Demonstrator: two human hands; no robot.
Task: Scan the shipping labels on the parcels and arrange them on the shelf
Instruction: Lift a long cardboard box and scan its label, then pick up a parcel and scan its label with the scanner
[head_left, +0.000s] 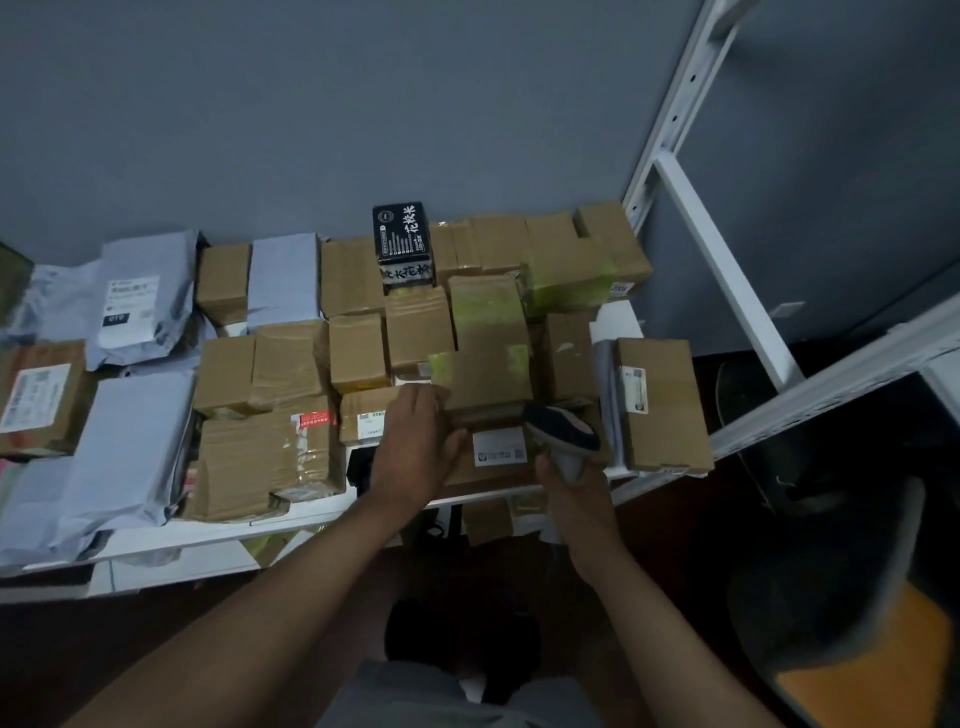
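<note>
Head camera looks steeply down (wide-angle, close) onto the shelf (311, 512) of parcels.

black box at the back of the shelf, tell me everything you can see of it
The black box is a small glossy carton, probably printed card, with large white Chinese characters and a white panel of small text on top. It stands higher than the brown cardboard parcels packed around it, in the back row near the grey wall. Neither hand touches it.

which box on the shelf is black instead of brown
The black box with white characters, standing at the back against the wall; the other boxes are plain brown cardboard.
</note>
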